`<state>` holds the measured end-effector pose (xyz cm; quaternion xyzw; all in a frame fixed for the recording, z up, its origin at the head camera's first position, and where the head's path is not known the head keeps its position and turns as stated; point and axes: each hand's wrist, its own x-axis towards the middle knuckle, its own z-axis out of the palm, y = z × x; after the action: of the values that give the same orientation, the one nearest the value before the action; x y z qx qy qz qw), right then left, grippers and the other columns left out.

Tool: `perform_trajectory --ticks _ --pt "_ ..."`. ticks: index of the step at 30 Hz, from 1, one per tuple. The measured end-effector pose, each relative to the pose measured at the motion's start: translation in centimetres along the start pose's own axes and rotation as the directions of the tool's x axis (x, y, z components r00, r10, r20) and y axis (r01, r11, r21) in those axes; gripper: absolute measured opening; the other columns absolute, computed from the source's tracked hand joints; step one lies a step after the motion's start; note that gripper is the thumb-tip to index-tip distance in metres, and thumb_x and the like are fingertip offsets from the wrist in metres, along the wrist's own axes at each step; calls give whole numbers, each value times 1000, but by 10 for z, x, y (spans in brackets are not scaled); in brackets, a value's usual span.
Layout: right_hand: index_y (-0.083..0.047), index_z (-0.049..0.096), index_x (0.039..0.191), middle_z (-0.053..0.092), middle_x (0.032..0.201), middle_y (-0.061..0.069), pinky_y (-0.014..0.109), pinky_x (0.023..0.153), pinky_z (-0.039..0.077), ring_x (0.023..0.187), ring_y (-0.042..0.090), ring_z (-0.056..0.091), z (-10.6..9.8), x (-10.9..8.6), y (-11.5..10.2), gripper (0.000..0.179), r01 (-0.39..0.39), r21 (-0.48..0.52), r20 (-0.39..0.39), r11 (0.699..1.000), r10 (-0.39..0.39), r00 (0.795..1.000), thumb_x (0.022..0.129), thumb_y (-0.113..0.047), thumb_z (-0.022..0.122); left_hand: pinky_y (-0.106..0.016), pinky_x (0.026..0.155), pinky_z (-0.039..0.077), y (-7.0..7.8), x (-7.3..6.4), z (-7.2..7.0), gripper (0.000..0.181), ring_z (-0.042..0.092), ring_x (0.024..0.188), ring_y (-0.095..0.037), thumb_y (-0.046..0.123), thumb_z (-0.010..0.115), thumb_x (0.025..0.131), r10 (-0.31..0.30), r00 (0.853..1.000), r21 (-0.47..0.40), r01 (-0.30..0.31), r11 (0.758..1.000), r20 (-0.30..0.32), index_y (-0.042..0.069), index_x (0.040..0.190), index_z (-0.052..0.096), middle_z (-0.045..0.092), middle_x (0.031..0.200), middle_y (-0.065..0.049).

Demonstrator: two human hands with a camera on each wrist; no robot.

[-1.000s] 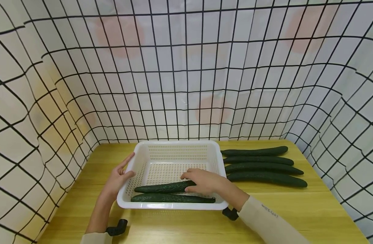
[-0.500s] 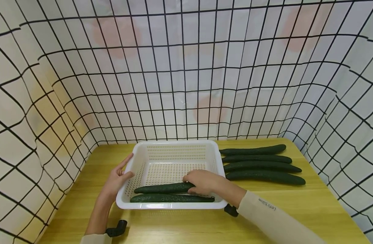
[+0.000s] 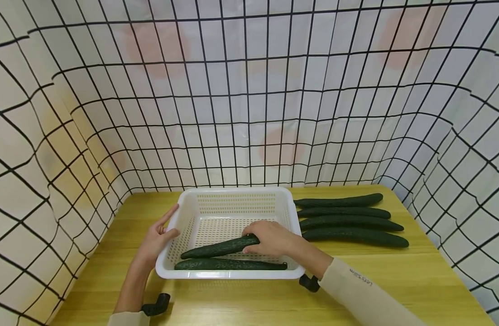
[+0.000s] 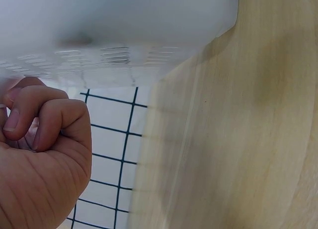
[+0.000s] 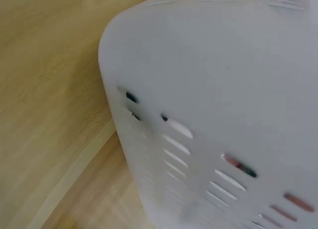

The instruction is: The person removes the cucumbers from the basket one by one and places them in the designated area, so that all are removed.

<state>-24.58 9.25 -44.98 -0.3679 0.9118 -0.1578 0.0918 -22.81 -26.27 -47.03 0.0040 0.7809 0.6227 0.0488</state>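
Observation:
A white plastic basket (image 3: 229, 275) stands on the table with two cucumbers in it. My left hand (image 3: 153, 242) grips the basket's left rim, thumb over the edge; in the left wrist view that hand's curled fingers (image 4: 62, 112) show beside the basket wall. My right hand (image 3: 270, 237) reaches inside and holds the right end of one cucumber (image 3: 217, 249), which slants with that end raised. The other cucumber (image 3: 229, 264) lies along the near wall, apart from my fingers. In the right wrist view the basket wall (image 5: 208, 65) hides my right hand, except for bits through the slots.
Several cucumbers (image 3: 355, 234) lie side by side on the wooden table (image 3: 233, 303), right of the basket, their left ends close to its wall. A black grid-patterned white covering (image 3: 249, 113) encloses the back and sides. Each wrist carries a black device (image 3: 157, 305).
My right hand has closed round the upper cucumber's right end and lifted it, so it now slants away from the near cucumber. The left hand and basket have stayed in place.

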Motion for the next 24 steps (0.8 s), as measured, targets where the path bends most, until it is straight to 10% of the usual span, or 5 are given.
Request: perform_trajectory --ticks 24 --pt "-24 69 133 68 130 -7 46 100 54 117 16 66 -44 -49 9 42 28 45 -302 999 -13 953 98 -47 66 -48 79 63 4 0 1 77 69 101 -32 4 57 96 -8 1000 -2 8 1000 2 33 163 32 46 142 -37"
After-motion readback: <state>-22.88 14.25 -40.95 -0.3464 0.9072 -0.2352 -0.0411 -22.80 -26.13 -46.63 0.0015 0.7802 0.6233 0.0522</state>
